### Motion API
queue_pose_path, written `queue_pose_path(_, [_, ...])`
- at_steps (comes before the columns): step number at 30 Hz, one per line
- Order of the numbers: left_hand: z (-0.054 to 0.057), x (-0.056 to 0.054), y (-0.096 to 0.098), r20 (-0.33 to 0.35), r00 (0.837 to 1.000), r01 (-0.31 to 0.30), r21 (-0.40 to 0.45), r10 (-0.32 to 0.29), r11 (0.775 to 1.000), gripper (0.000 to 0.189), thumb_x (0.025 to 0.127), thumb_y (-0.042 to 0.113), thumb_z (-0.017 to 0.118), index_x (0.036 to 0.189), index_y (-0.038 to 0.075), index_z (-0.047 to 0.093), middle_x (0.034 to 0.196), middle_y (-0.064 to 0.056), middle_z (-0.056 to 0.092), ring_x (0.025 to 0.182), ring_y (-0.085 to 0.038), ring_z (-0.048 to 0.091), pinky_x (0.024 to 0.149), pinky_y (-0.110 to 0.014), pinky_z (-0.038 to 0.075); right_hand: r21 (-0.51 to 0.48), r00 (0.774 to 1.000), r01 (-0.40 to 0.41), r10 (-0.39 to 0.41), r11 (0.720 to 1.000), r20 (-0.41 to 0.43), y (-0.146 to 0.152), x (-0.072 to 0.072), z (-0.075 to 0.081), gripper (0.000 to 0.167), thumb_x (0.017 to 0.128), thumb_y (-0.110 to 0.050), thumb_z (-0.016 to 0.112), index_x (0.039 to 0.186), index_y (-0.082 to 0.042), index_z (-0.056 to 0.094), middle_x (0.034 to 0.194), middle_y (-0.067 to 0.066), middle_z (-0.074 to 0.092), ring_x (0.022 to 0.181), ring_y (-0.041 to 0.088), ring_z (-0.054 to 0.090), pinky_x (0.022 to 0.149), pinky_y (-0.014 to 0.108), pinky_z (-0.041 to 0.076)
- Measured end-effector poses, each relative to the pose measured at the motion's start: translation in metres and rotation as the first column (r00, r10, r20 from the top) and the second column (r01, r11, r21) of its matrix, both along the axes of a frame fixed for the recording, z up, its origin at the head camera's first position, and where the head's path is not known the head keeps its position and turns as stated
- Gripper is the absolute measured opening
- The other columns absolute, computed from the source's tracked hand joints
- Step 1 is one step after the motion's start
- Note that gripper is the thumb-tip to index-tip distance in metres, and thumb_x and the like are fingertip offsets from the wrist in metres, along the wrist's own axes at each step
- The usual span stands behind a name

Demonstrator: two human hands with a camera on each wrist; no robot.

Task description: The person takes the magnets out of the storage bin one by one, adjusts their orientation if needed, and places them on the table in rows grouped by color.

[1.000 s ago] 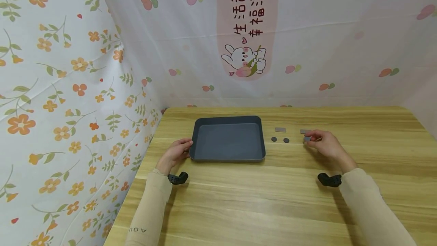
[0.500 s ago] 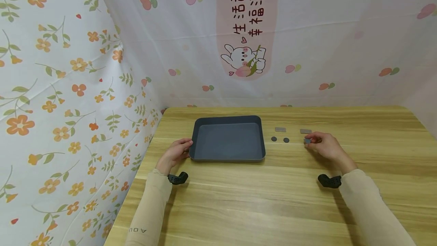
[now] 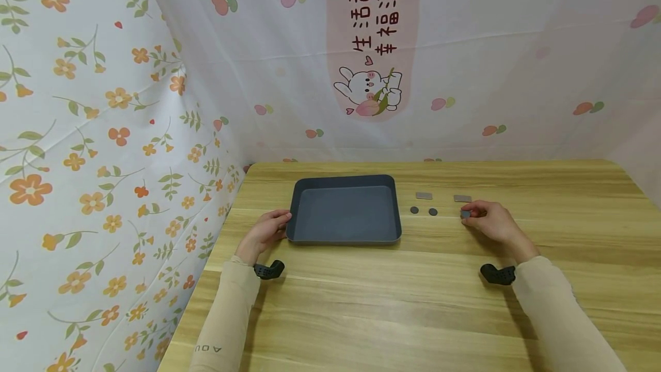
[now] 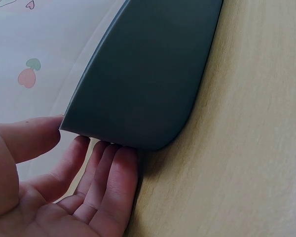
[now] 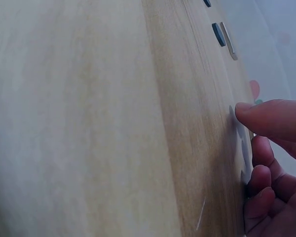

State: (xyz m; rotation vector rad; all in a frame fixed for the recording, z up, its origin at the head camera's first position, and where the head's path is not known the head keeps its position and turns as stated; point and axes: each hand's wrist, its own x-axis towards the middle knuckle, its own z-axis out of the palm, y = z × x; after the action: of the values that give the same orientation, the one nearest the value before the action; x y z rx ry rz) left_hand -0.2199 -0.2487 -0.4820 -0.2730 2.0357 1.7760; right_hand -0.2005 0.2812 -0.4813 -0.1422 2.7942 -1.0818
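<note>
A dark grey rectangular baking tray [image 3: 343, 214] lies on the table, left of the middle. My left hand [image 3: 265, 231] holds its left end. In the left wrist view the thumb is at the rim and the fingertips [image 4: 123, 157] lie against the outer wall. To the right, my right hand [image 3: 490, 220] pinches a small grey disc [image 3: 466, 214] between thumb and finger, close over the table. Two similar dark discs, one left [image 3: 415, 210] and one right [image 3: 433, 212], lie between the tray and this hand. Behind them are two thin grey rectangular strips, one left [image 3: 424, 196] and one right [image 3: 462, 198].
The wooden table [image 3: 361, 303] ends at the back against a printed curtain [image 3: 289, 73]. A flowered cloth [image 3: 103, 159] hangs along the left side. Each wrist carries a black camera, on the left [image 3: 269, 270] and on the right [image 3: 498, 273].
The right hand has lowered slightly with the disc, which shows a rounder face now. The right strip, partly covered before, shows more fully. The left hand and tray have not moved.
</note>
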Motion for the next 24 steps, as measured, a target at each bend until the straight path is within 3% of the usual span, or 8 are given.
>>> queue_pose_path(24, [0.0,0.0,-0.0011,0.001,1.0,0.003,0.022,-0.003,1.0,0.048,0.103,0.021,0.047,0.143,-0.005,0.037,0.108,-0.003,0.057,0.088,-0.007,0.056,0.076,-0.023,0.047,0.011,1.0,-0.016,0.016,1.0,0.005,-0.0014,-0.0008,-0.0063,0.036,0.094,-0.019,0.061,0.123,0.003,0.06,0.105,0.017,0.059,0.092,0.025,0.052,0.078,0.034,0.041])
